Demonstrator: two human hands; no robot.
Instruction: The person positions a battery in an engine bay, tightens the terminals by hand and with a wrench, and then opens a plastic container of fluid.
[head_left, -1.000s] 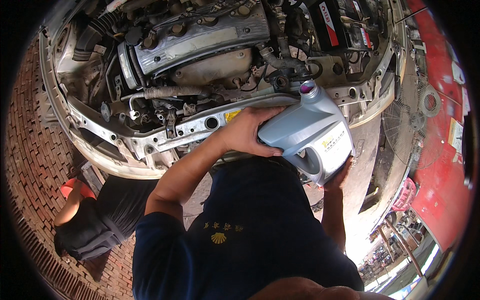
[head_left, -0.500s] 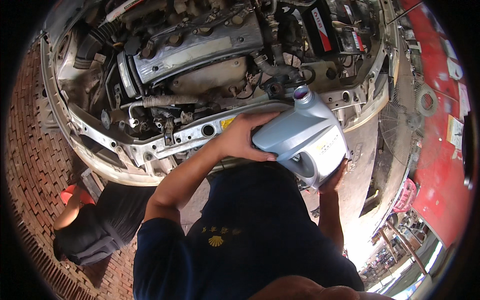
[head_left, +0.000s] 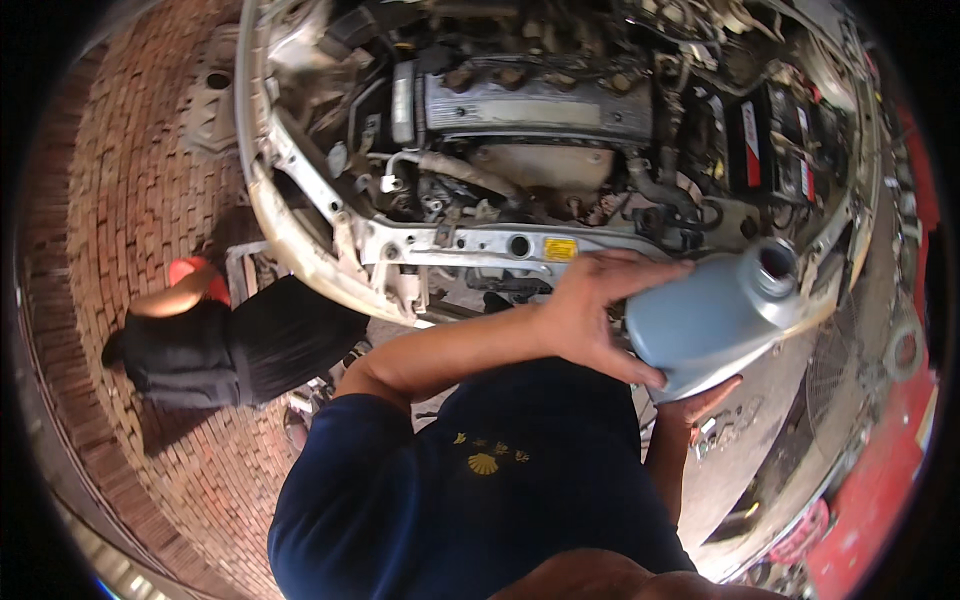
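Note:
A blue-grey plastic jug [head_left: 705,320] is tilted in front of me at the right, its uncapped neck pointing up and away to the right. My left hand [head_left: 600,315] grips its left side, thumb and fingers spread round the body. Under the jug's base lies my right hand [head_left: 695,402], supporting it, its fingers partly hidden. Beyond both hands is the car's front crossmember [head_left: 480,243], and behind that the engine with its silver cover [head_left: 540,112]. The jug is apart from the engine.
A black battery [head_left: 768,140] sits right of the engine. At the left another person in dark clothes [head_left: 185,350] bends over the brick floor [head_left: 130,200], a red object [head_left: 205,280] by their arm. A fan guard [head_left: 840,360] and red panel [head_left: 880,450] stand at the right.
The jug has moved to the right relative to the car and turned, so its mouth now faces more toward me. Both hands keep hold of it. My view has swung round.

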